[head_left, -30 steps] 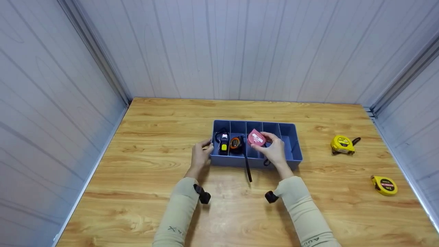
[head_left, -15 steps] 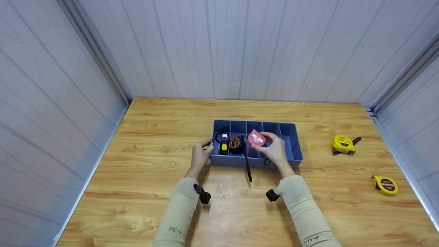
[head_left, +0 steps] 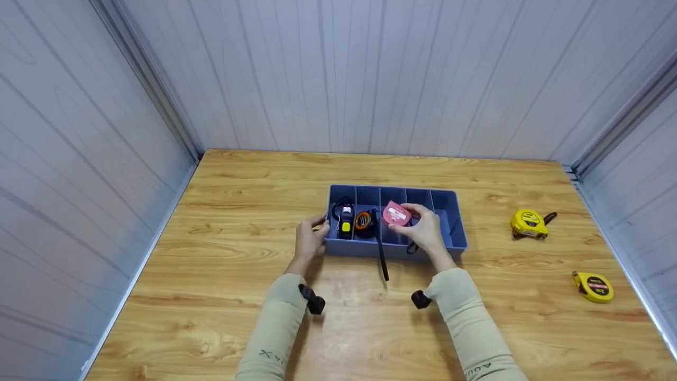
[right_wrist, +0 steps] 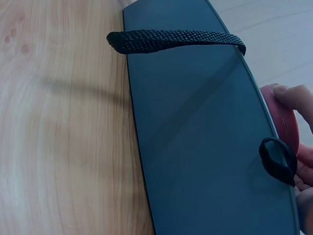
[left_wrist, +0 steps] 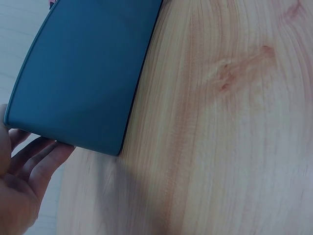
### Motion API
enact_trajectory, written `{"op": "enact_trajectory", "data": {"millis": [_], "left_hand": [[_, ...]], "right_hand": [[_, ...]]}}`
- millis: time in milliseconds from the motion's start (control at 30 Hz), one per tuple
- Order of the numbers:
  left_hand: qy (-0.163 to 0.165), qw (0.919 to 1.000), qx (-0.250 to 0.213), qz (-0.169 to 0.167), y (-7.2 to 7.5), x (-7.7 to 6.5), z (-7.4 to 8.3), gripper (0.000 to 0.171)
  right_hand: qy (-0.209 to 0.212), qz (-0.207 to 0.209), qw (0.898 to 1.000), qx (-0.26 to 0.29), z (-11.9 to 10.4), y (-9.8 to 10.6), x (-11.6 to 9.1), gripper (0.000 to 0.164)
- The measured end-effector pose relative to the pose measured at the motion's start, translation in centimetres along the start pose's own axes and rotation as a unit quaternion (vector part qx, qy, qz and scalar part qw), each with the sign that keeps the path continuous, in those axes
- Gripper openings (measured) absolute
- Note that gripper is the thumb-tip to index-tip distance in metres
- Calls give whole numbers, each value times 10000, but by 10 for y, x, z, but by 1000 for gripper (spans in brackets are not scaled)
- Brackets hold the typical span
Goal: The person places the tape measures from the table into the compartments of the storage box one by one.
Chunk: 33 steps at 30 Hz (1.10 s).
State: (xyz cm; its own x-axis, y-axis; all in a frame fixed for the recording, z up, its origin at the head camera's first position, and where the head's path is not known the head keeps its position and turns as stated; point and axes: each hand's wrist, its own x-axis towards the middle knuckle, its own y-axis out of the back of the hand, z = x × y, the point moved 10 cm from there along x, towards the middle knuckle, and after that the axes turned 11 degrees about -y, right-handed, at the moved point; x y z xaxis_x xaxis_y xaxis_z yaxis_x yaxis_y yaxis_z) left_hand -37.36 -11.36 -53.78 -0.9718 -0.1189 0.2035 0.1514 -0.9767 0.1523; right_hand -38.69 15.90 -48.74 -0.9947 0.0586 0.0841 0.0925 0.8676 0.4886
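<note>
A pink tape measure (head_left: 395,214) is pinched between the thumb and fingers of my right hand (head_left: 424,233), over the middle of a blue divided box (head_left: 370,249). Its small black strap loop (right_wrist: 278,161) hangs over the box's front rim. At the box's left end, my left hand (head_left: 308,237) holds the end wall, thumb at the rim and fingers (left_wrist: 46,166) along the outside. The leftmost compartment holds a black and yellow tape measure (head_left: 345,225). Beside it sits an orange and black tape measure (head_left: 364,220), its long black strap (head_left: 383,264) draped over the front.
Two yellow tape measures lie on the wooden table (head_left: 227,222) to the right: one with a dark strap (head_left: 529,223) farther back, another (head_left: 593,286) nearer the right edge. Pale panel walls (head_left: 349,74) stand behind and at both sides.
The pink tape measure has tilted very slightly in my right hand, and the right forearm has shifted a touch. My left hand and the box look the same.
</note>
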Motion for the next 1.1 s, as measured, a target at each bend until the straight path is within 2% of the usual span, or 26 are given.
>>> {"op": "enact_trajectory", "data": {"millis": [233,333,867,1100], "left_hand": [[-283,9988,392,10,1,2,4,30],[-295,9984,474,34,2,1,4,30],[-152,9996,251,21,1,-1,1,31],[-277,9990,345,-16,2,1,3,31]], "right_hand": [[366,70,9993,-86,-5,-1,-2,56],[515,98,9986,-80,-6,-1,-2,55],[639,137,9972,-370,-11,-3,-2,57],[858,98,9943,-623,-18,-5,-1,57]]}}
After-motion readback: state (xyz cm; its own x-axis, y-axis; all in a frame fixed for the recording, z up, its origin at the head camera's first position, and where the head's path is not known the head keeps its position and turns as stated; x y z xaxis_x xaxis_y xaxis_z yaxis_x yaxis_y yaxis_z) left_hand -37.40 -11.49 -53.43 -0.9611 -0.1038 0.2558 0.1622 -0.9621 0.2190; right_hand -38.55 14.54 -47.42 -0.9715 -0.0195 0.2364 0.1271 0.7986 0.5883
